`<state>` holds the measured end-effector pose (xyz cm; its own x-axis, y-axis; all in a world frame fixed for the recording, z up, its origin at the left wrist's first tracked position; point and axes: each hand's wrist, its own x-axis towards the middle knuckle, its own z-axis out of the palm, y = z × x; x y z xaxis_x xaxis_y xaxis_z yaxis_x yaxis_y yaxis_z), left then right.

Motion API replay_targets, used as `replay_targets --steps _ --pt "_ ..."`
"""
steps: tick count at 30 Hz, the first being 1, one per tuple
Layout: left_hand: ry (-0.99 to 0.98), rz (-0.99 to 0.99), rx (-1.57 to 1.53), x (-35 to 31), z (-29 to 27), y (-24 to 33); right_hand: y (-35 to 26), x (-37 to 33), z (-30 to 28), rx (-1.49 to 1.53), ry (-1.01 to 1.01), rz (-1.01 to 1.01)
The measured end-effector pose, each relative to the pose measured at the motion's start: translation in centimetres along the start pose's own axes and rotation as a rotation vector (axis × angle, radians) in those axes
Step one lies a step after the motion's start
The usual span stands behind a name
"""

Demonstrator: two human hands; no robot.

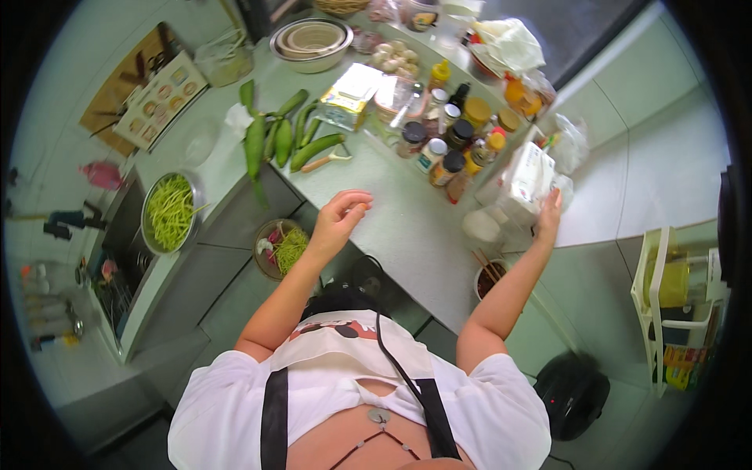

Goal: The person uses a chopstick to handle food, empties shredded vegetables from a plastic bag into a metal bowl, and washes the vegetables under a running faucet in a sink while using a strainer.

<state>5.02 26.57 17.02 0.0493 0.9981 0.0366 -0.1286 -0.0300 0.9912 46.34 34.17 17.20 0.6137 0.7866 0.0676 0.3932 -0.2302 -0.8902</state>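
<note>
At the far left, a metal bowl (pixel 193 228) is filled with pale green strips (pixel 169 211). Farther right, several long green vegetables (pixel 283 145) are laid on the counter (pixel 392 211), with a light-handled peeler (pixel 323 161) just beside them. The left hand (pixel 342 218) is held over the near edge of the counter, half open, with its fingers loosely bent. Toward the back, a silvery and yellow packet (pixel 350 95) is laid flat, and to its right many jars (pixel 448 137) with dark, white and yellow lids are crowded together. At the counter's right side, near the wall, a white packet (pixel 530 174) is seen: boxy, wrapped in shiny film, and marked with small dark patches. Its right side is touched by the right hand (pixel 547 216), whose fingers are stretched along it; whether it is gripped cannot be told, since the thumb is unclear.
</note>
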Motion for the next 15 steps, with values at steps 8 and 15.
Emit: replay_targets --steps 8,15 --pt "0.173 0.1 0.164 -3.7 -6.6 1.6 -9.7 -12.1 3.1 -0.285 -0.077 -0.32" --pt "0.337 0.113 0.27 -9.9 -15.1 3.0 -15.4 -30.9 16.9 0.069 -1.108 -0.23"
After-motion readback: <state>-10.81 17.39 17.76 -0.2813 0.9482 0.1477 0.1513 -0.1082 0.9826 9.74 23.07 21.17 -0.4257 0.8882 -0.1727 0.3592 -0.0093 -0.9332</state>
